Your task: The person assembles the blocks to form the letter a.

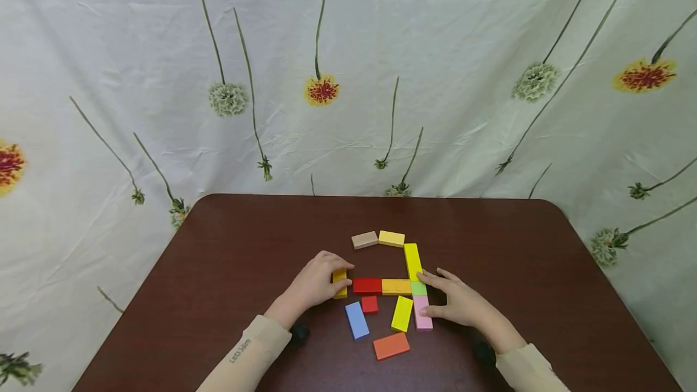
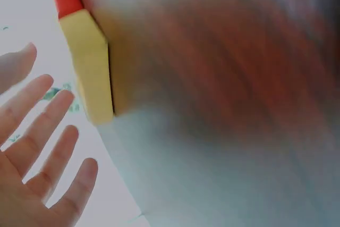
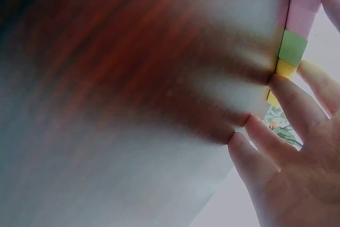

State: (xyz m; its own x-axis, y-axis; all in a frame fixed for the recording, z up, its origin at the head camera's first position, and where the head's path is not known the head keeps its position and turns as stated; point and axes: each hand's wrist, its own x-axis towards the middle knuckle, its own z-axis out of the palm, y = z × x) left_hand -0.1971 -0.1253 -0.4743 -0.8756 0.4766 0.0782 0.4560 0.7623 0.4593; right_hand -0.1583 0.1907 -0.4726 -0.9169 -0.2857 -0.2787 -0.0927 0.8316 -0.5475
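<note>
In the head view my left hand (image 1: 317,280) is at a yellow-orange block (image 1: 340,283), its fingers beyond the block and its thumb nearer me. The left wrist view shows that hand's fingers spread beside the yellow block (image 2: 91,73), with a gap visible between. My right hand (image 1: 457,298) lies along a column of blocks. Its fingertips touch near the yellow block (image 1: 412,262), and its thumb rests at the pink block (image 1: 422,313). A small green block (image 1: 418,288) sits between those two. A red block (image 1: 367,286) and an orange-yellow block (image 1: 396,287) form a row reaching the green one.
Nearer me lie a small red block (image 1: 369,305), a blue block (image 1: 357,320), a yellow block (image 1: 402,314) and an orange block (image 1: 391,346). Farther back are a tan block (image 1: 364,240) and a pale yellow block (image 1: 391,239). A flowered cloth (image 1: 463,107) hangs behind the brown table (image 1: 261,222).
</note>
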